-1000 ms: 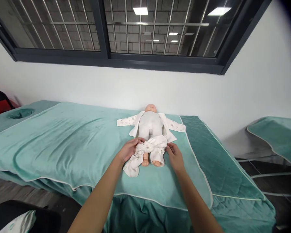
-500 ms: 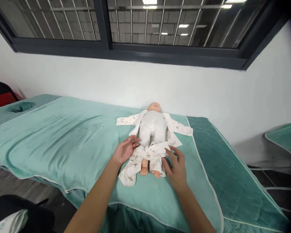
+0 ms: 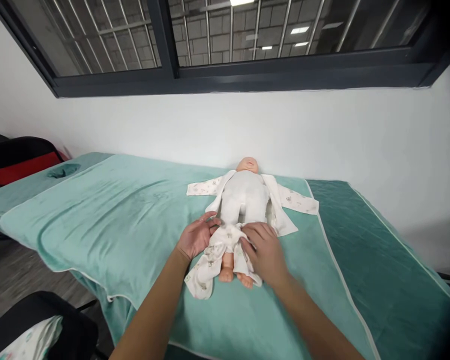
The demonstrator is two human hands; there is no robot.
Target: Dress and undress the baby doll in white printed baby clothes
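Observation:
A baby doll (image 3: 244, 192) lies on its back on a teal blanket (image 3: 127, 215), head toward the wall. An open white patterned jacket (image 3: 288, 200) is spread under it, sleeves out to both sides. White patterned trousers (image 3: 210, 257) are bunched around its legs, with both bare feet sticking out. My left hand (image 3: 195, 236) rests at the doll's left hip on the trousers' waistband, fingers curled on the cloth. My right hand (image 3: 264, 252) lies over the doll's right leg, fingers bent on the bunched trousers.
The bed stands against a white wall under a barred dark-framed window (image 3: 225, 40). A darker teal quilt (image 3: 378, 260) covers the right part. A face hole (image 3: 63, 171) shows at the far left end. A black chair with white cloth (image 3: 33, 330) sits at lower left.
The view has shifted right and closer. My right hand moved from beside the doll's right leg onto the bunched trousers. My left hand stayed at the waistband.

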